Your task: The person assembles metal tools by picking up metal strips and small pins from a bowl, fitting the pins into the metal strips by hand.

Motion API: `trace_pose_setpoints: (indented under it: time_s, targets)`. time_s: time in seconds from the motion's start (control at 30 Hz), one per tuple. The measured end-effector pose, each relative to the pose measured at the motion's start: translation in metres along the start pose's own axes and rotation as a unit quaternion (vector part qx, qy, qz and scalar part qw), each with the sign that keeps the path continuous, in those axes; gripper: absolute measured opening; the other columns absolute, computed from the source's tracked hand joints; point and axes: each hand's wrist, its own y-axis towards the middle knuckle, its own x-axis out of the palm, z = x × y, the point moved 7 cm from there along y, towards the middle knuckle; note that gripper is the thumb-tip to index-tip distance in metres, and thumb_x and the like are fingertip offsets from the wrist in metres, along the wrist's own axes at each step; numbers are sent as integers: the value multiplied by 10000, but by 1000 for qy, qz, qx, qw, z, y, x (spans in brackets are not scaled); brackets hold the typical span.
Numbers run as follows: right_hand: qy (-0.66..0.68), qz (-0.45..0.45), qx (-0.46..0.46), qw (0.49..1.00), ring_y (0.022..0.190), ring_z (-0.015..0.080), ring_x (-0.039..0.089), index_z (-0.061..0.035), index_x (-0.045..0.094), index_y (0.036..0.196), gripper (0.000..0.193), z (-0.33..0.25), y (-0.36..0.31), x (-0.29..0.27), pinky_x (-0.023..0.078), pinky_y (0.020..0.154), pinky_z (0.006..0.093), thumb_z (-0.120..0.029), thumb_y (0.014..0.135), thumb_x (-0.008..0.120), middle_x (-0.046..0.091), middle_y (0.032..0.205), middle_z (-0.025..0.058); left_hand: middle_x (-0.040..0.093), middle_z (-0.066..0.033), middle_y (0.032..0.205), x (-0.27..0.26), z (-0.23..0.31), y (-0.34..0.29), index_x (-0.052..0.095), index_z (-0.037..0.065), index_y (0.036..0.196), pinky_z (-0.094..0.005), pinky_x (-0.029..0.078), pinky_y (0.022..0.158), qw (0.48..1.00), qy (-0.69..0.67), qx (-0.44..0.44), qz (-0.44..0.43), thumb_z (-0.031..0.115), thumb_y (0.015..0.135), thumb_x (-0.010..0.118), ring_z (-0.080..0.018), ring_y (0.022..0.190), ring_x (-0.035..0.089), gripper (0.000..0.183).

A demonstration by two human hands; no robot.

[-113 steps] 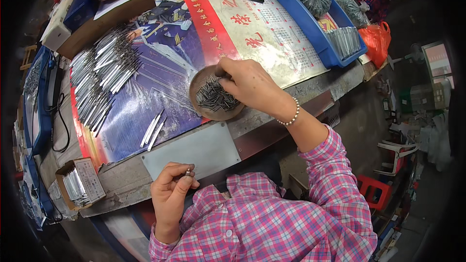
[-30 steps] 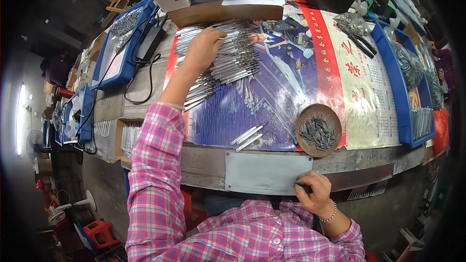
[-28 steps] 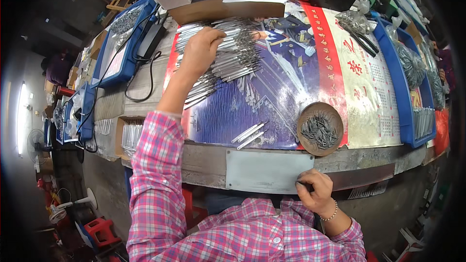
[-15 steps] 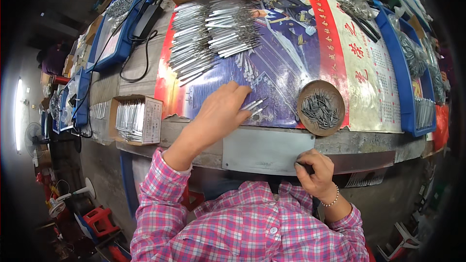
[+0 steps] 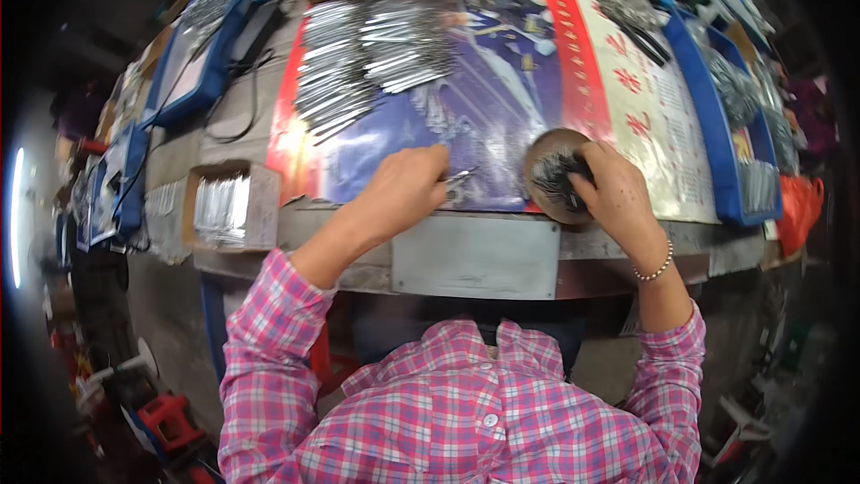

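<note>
My left hand [image 5: 401, 186] is over the poster on the workbench, its thumb and fingers pinched together. Thin silvery metal rods [image 5: 462, 177] stick out at its fingertips. My right hand [image 5: 618, 190], with a beaded bracelet at the wrist, reaches into the round brown bowl [image 5: 539, 154]. Its thumb and fingers are bent around some of the small dark metal pins [image 5: 557, 181] there; the fingertips are blurred and partly hidden. Beyond my left hand lie rows of silvery rods [image 5: 336, 67] and a smaller loose group [image 5: 433, 114].
An open carton [image 5: 224, 206] packed with silvery rods stands at the left. A grey plate [image 5: 475, 258] lies at the bench's front edge. Blue trays [image 5: 740, 188] flank the bench, one [image 5: 161, 108] at the left beside a black cable. Pliers [image 5: 647, 43] lie at the back right.
My right hand has gone from the bench's front edge up and forward into the bowl. The left hand stays near the same rods. The whole view has shifted slightly.
</note>
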Motion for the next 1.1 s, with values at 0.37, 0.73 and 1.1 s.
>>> trace_pose_setpoints:
  time_s: [0.37,0.73,1.1]
  targets:
    - [-1,-53,15,998,756,423,555,17,496,846,148,2,7,5,426,663,473,-57,784,608,565,784,233,602,-73,915,-20,9,-70,595,-32,1079,-249,483,664,924,-338,-36,174,34,911,548,-135,761,600,186]
    - [385,-56,118,914,639,16,470,-2,558,947,118,-11,-10,-1,380,532,182,-82,956,473,504,731,-27,572,-64,970,35,36,-104,600,-38,1097,-210,485,672,820,-561,-87,74,0,936,539,-85,763,570,177]
    - [697,-160,212,666,634,75,589,10,565,936,50,-78,-57,31,467,547,181,-6,895,589,640,843,86,589,-60,879,47,52,-101,619,-23,994,-236,462,641,837,-540,-55,67,61,904,609,-103,729,576,124]
